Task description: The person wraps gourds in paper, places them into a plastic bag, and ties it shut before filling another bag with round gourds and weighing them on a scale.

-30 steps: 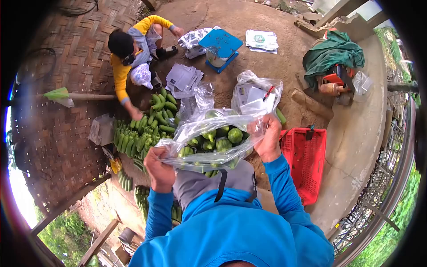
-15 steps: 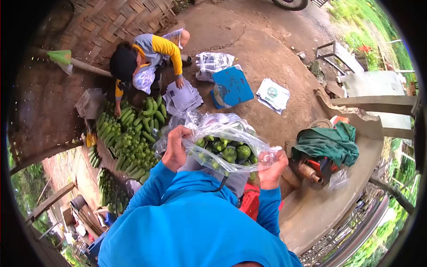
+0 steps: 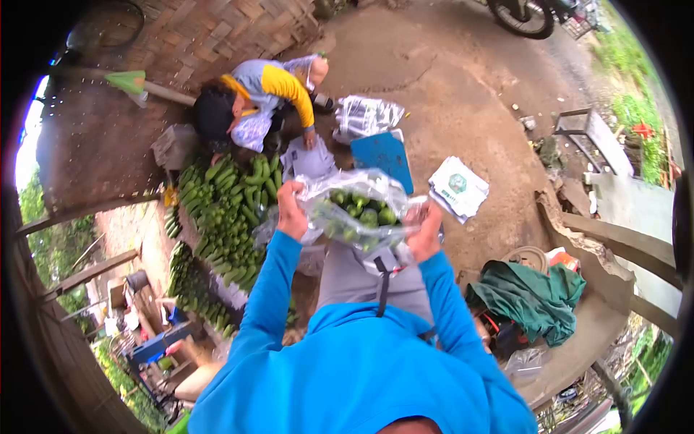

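Observation:
My left hand (image 3: pixel 292 211) is closed on the left edge of a clear plastic bag (image 3: pixel 394 237). My right hand (image 3: pixel 425 233) grips the same bag's right edge. Between the hands the bag's mouth is spread wide. Inside are several green vegetables (image 3: pixel 369 215), rounded ends up; their exact kind is hard to tell. The bag is in front of my thighs. Left of it, a large pile of long green vegetables resembling cucumbers (image 3: pixel 224 210) covers the ground.
A person in a yellow-sleeved top (image 3: pixel 288 92) crouches beyond the pile, one hand on a paper stack (image 3: pixel 307 158). Ahead are a blue board (image 3: pixel 382 158), wrapped bundle (image 3: pixel 367 116) and printed sheets (image 3: pixel 459 186). A green cloth (image 3: pixel 531 296) lies at right, a motorcycle wheel (image 3: pixel 522 16) far off.
Both hands, still holding the bag, have moved forward, away from my body, with my arms straighter. My view has shifted. The other person stays crouched by the pile.

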`<action>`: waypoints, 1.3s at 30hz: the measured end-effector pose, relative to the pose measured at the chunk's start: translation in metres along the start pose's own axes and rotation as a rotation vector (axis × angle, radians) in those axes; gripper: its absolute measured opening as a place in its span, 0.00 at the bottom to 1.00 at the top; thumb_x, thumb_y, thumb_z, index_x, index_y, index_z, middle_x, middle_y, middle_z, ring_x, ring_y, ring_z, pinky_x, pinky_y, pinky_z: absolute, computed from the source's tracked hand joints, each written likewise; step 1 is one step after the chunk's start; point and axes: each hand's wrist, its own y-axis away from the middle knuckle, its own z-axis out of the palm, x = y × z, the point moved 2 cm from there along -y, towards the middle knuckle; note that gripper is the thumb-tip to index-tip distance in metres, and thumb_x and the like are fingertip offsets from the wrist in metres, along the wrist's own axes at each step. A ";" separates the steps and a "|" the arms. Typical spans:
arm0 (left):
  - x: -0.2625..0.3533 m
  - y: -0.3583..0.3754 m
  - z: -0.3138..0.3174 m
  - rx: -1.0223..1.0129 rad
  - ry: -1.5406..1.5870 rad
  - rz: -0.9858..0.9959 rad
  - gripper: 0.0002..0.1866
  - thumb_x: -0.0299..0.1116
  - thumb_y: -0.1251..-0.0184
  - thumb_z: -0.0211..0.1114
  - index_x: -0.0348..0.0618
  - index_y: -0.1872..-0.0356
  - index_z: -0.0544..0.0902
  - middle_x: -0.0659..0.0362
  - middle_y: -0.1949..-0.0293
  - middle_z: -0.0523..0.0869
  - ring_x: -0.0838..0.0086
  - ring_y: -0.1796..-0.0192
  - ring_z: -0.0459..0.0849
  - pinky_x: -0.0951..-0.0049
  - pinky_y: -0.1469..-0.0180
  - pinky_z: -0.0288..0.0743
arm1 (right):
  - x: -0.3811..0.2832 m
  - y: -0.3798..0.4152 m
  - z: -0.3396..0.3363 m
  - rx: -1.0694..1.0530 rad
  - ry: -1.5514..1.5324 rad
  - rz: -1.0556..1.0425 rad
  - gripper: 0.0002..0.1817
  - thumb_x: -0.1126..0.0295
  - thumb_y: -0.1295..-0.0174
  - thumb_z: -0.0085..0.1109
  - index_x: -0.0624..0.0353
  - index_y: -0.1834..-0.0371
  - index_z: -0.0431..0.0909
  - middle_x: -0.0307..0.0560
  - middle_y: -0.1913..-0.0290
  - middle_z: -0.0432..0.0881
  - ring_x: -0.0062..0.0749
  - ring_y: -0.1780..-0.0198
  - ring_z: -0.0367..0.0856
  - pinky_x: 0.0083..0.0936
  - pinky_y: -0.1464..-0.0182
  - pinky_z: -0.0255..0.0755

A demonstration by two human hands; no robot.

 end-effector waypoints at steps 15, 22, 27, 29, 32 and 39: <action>-0.088 -0.071 0.046 0.177 0.106 0.183 0.09 0.40 0.47 0.60 0.47 0.75 0.77 0.61 0.72 0.77 0.69 0.66 0.78 0.67 0.57 0.75 | -0.052 -0.174 0.018 0.132 0.283 -0.089 0.11 0.64 0.44 0.48 0.46 0.83 0.63 0.34 0.85 0.63 0.23 0.84 0.59 0.23 0.80 0.53; -0.156 -0.101 0.043 0.206 0.404 -0.239 0.09 0.42 0.45 0.60 0.51 0.77 0.75 0.65 0.73 0.75 0.75 0.68 0.74 0.73 0.61 0.68 | -0.054 -0.205 0.011 0.174 0.407 -0.100 0.13 0.62 0.49 0.49 0.46 0.88 0.60 0.34 0.88 0.60 0.24 0.85 0.56 0.25 0.79 0.53; -0.120 -0.087 0.050 0.267 0.326 -0.288 0.14 0.43 0.44 0.56 0.41 0.73 0.76 0.64 0.69 0.76 0.73 0.62 0.69 0.70 0.56 0.63 | -0.044 -0.209 0.014 0.221 0.457 -0.057 0.13 0.62 0.50 0.50 0.47 0.88 0.62 0.33 0.88 0.62 0.24 0.86 0.57 0.24 0.79 0.51; -0.137 -0.097 0.048 0.288 0.272 -0.340 0.18 0.47 0.41 0.54 0.39 0.70 0.79 0.57 0.65 0.83 0.66 0.60 0.77 0.64 0.54 0.66 | -0.040 -0.213 0.019 0.062 0.516 -0.030 0.15 0.61 0.51 0.51 0.46 0.90 0.60 0.35 0.89 0.62 0.25 0.86 0.55 0.25 0.79 0.50; -0.146 -0.111 0.050 0.172 -0.148 -0.339 0.18 0.46 0.34 0.50 0.42 0.64 0.80 0.44 0.57 0.85 0.50 0.50 0.83 0.49 0.51 0.68 | -0.035 -0.212 0.033 -0.015 0.643 0.020 0.17 0.61 0.51 0.52 0.47 0.92 0.59 0.35 0.89 0.60 0.26 0.84 0.55 0.27 0.77 0.53; -0.134 -0.112 0.040 0.040 -0.735 -0.013 0.14 0.41 0.35 0.53 0.43 0.59 0.81 0.47 0.63 0.84 0.55 0.56 0.84 0.49 0.60 0.71 | -0.018 -0.214 0.035 0.199 0.861 -0.080 0.16 0.60 0.50 0.56 0.48 0.90 0.65 0.36 0.88 0.64 0.28 0.81 0.61 0.26 0.72 0.59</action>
